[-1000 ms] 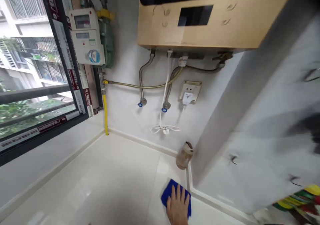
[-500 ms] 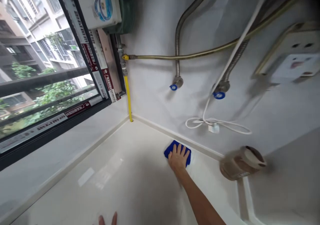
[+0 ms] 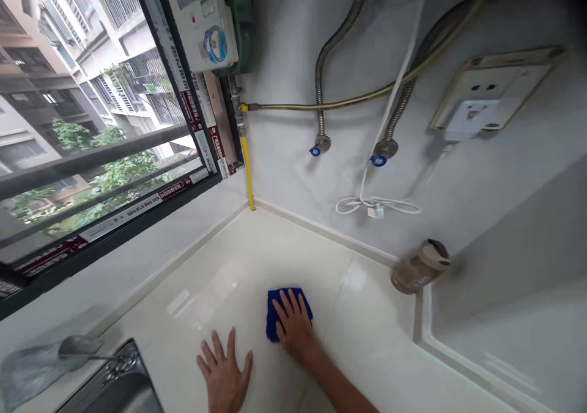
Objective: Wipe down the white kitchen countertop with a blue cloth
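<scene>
My right hand (image 3: 293, 327) lies palm down on a folded dark blue cloth (image 3: 273, 312) on the pale, glossy countertop (image 3: 293, 242). Its fingers are spread over the cloth, pressing it flat; the palm hides part of it. To the left, my left hand (image 3: 224, 370) is open with fingers splayed, nothing in it, over bare countertop beside the cloth. I cannot tell whether its palm touches the surface.
A steel sink (image 3: 123, 382) with a faucet (image 3: 117, 361) and a clear plastic bag (image 3: 36, 364) sits at lower left. A brown jar (image 3: 417, 269) stands by the right wall. Cable loops (image 3: 376, 205) hang above the counter, near valves (image 3: 383, 151) and a yellow pipe (image 3: 247, 171).
My right hand and the blue cloth have come away from the back edge, nearer and to the left. My left hand has risen further into view, and the sink now shows.
</scene>
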Demonstrator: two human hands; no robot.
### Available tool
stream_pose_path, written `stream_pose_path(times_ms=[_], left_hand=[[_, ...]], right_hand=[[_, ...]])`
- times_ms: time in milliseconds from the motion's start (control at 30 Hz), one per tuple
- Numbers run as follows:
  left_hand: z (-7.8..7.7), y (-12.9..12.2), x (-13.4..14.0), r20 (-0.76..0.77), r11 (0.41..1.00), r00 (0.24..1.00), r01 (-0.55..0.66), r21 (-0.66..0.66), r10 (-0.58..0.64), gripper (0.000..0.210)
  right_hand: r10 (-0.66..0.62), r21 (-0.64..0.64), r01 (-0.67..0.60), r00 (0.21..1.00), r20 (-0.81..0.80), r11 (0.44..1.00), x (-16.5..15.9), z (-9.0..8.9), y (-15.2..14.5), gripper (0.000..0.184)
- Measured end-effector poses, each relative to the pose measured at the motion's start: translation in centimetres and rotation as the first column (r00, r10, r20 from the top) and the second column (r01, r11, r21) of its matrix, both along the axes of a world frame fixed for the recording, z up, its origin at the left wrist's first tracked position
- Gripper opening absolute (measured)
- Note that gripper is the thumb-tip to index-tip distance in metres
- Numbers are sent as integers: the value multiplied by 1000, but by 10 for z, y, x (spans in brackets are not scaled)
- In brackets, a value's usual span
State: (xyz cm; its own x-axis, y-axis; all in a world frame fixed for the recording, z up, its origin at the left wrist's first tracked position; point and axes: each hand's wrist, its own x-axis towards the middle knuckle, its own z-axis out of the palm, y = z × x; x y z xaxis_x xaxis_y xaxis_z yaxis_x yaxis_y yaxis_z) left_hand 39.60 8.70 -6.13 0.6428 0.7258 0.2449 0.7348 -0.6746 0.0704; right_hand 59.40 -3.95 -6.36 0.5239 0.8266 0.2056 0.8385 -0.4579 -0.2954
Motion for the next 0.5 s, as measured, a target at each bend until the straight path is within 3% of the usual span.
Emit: stream_pose_path(times_ms=[133,233,367,433,500], left_hand=[[11,-1,-1,111,991,993,-21,-132,36,64],[18,-6,-3,151,986,988,16,-169,10,61],[17,-4,0,187,972,980,109,-210,-70,70],[11,1,4,208,969,975,121,-214,-75,81],[5,6,8,256,978,966,97,-186,-47,92]], right_hand=[[66,37,-67,997,35,997,-64,-9,-68,73],[-13,-15,14,999,50,1000,-92,-11,-130,82],[-251,-76,258,964,93,963,-111,-12,-221,81],[-405,-78,419,902,147,905,-120,-15,-271,75],[-569,-56,592,794,215,804,-133,-23,-326,67]])
